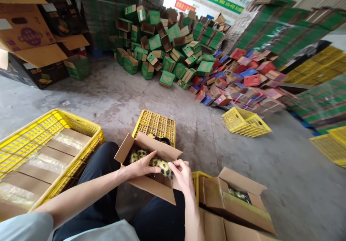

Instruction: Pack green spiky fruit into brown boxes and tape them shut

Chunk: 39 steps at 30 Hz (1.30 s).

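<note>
An open cardboard box (151, 187) rests on my lap, its flaps spread wide. Inside lie several yellow-green fruits in net sleeves (140, 155). My left hand (143, 167) and my right hand (182, 176) are both closed round one netted fruit (163, 167) at the box's near edge, fingers pinching it from either side. An upturned yellow crate (156, 125) stands just beyond the box, with a small dark object on top of it.
A yellow crate (78, 125) with taped brown boxes sits at my left. Another open carton (238, 197) of fruit stands at my right over a yellow crate. Piles of green (167, 49) and red-blue cartons (243, 78) cover the concrete floor beyond. A tipped yellow crate (245, 122) lies right.
</note>
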Motion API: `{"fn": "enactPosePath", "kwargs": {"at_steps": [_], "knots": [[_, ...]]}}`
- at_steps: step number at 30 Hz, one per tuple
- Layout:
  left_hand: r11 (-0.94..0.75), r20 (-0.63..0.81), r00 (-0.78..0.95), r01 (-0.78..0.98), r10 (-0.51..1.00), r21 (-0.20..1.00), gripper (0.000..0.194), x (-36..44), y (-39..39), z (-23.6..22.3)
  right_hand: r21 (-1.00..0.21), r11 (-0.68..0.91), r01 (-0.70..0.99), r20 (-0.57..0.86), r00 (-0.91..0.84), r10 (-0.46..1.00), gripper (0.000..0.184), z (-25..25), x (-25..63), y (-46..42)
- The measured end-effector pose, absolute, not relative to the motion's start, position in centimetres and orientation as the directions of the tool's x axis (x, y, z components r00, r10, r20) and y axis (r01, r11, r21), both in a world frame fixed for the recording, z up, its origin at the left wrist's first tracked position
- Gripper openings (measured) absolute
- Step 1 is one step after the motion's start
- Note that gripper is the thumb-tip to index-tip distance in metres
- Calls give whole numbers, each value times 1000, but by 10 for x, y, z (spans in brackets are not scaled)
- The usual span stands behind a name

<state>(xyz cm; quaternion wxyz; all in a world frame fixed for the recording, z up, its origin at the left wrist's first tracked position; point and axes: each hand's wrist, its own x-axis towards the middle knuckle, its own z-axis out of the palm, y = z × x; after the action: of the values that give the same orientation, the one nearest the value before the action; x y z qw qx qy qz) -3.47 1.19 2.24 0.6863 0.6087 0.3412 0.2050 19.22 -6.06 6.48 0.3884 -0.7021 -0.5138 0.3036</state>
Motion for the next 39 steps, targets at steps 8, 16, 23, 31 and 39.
{"fn": "enactPosePath", "kwargs": {"at_steps": [8,16,23,31,39], "knots": [[393,-268,535,-132,801,910,64,-28,1,13,-977,-215,5,-211,176,962,41,41,183,-68],[474,-293,513,-267,807,839,64,-33,-2,12,-992,-104,-76,-127,461,878,44,15,188,-75],[360,-187,515,-260,836,896,56,-35,-5,6,-989,-138,55,-101,431,897,42,14,188,-79],[321,-156,604,-174,782,931,70,-34,-9,13,-989,-132,61,-96,411,907,45,10,187,-86],[373,-180,632,-187,754,909,67,-38,-10,17,-990,-132,54,-101,386,917,46,27,175,-87]]}}
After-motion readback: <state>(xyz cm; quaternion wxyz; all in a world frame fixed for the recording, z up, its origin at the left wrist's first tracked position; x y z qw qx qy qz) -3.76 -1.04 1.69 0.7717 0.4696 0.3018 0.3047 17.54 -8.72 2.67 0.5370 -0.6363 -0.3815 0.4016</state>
